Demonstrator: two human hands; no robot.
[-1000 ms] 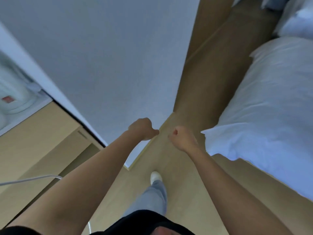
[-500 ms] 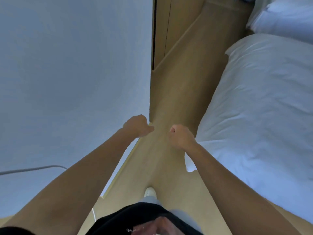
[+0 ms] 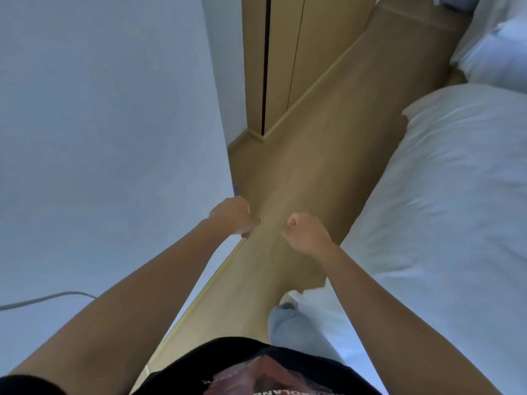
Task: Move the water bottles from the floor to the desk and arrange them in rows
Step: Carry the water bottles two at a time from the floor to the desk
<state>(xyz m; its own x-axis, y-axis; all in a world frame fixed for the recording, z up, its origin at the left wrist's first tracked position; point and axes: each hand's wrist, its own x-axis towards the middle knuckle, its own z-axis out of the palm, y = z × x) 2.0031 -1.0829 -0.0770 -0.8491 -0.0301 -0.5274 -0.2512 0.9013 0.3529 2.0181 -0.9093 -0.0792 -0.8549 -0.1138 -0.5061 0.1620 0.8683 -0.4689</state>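
The floor [image 3: 313,155] before me: pale wood boards, a narrow strip between white wall [image 3: 114,109] and white bed [image 3: 442,195].

Light wood floor [image 3: 308,155], running as a narrow strip between a white wall [image 3: 108,132] and a bed [image 3: 445,201] covered in white bedding. A white shoe [image 3: 286,299] rests on the floor beside the bed's near corner. A wooden cabinet [image 3: 282,61] stands at the strip's far end.

Matt pale wood floor [image 3: 299,172], smooth painted wall [image 3: 99,124] — white crumpled cloth bedding [image 3: 456,195], wood-grain door [image 3: 288,52]
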